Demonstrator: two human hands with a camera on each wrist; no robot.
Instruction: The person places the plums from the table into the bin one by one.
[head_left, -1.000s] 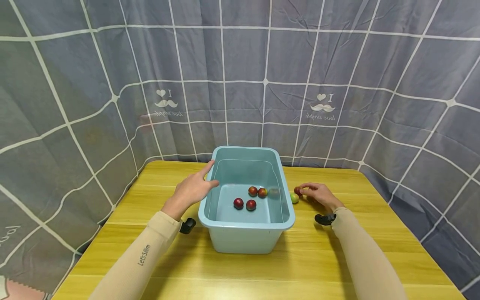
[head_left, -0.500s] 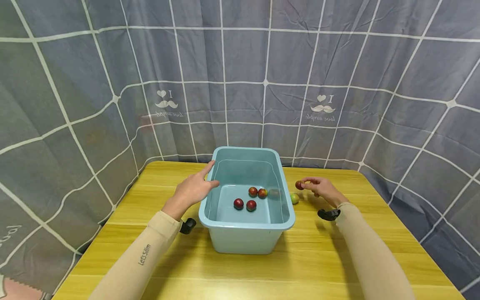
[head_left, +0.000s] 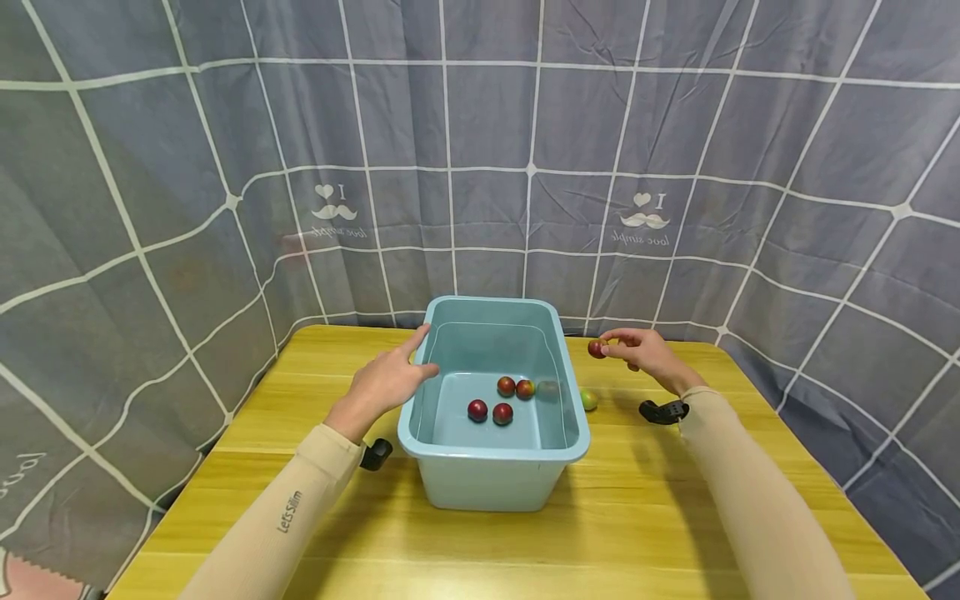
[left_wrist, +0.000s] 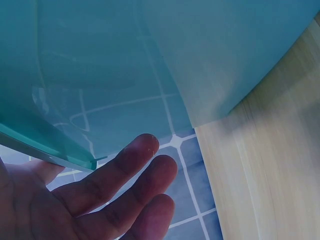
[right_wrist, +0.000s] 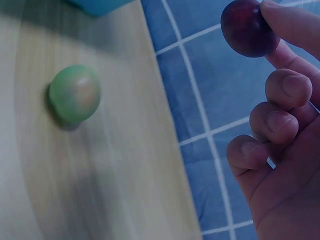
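Plum (head_left: 597, 349) pinched by right hand (head_left: 637, 354) above yellow table (head_left: 645, 517), grey grid curtain (head_left: 225, 125) behind

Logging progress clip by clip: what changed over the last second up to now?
The right hand lifted the red fruit off the table, up and away from the green fruit, pinching it beside the tub rim. The left hand stayed on the tub's left rim; the four fruits inside and the green one did not move.

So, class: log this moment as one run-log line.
left hand: rests on tub rim | right hand: pinches red fruit, lifted | green fruit: on table
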